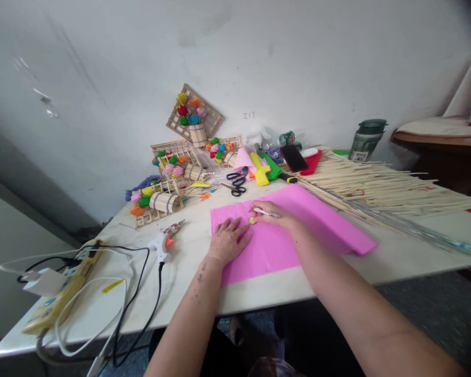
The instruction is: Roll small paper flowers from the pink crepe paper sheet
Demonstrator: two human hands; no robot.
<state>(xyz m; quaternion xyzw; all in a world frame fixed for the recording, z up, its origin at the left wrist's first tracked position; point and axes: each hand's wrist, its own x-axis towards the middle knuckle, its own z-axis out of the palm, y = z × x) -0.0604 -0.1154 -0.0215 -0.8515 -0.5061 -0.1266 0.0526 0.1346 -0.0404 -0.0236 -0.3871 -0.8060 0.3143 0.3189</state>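
Observation:
A large pink sheet of paper [275, 251] lies on the white table in front of me, its right end curling up slightly. My left hand [230, 241] rests flat on the left part of the sheet, fingers spread. In my right hand [275, 213] is a white pen [267, 212], its shaft pointing to the left. Under the pen's tip end, a small yellow-green piece [252, 221] sits on the pink paper, close to my right fingertips. Whether the tip touches paper is too small to tell.
Scissors [237, 184], a phone [294, 158] and folded coloured papers [261, 170] lie behind the sheet. Wooden sticks [369, 183] spread to the right near a green cup [367, 140]. Stick frames with flowers [194, 112] stand at the wall. A glue gun [163, 246] and power strip [66, 288] are left.

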